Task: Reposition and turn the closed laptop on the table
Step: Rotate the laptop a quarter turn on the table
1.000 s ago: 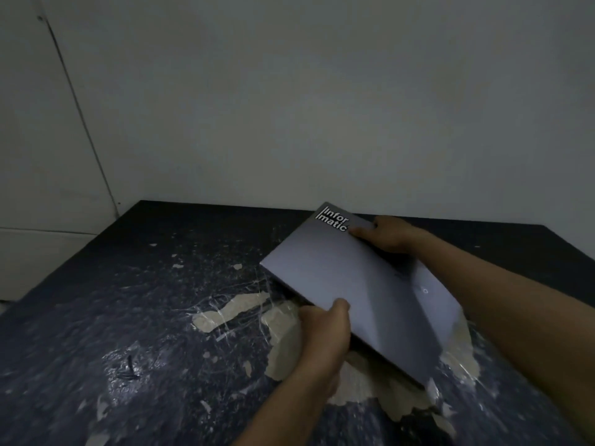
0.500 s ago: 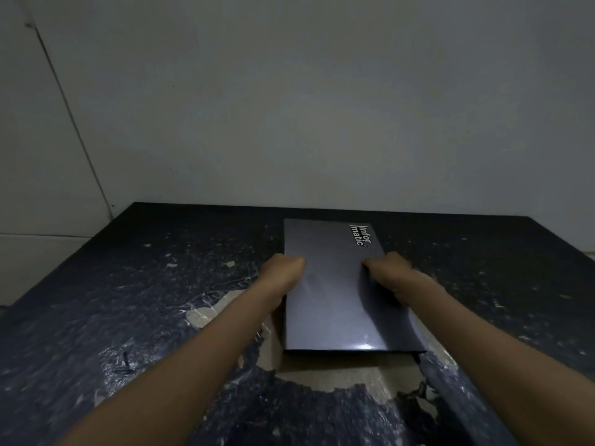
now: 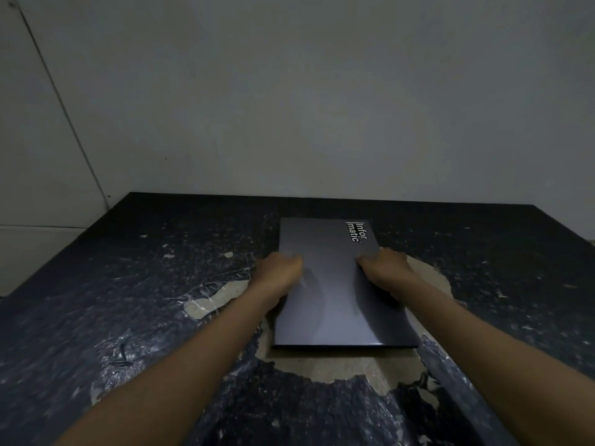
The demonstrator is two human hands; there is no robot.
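We hold the closed laptop (image 3: 335,284) flat on the table (image 3: 161,284), long axis running away from us — left hand (image 3: 280,272) and right hand (image 3: 383,268) clasping its two long edges, equally near.

Dim room, plain pale wall (image 3: 322,107), dark table (image 3: 96,300) with peeling surface

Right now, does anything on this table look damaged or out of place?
Yes. The table's dark covering is torn, baring a pale patch beneath the closed laptop. The laptop itself lies flat, unmarked, between the left hand and right hand.
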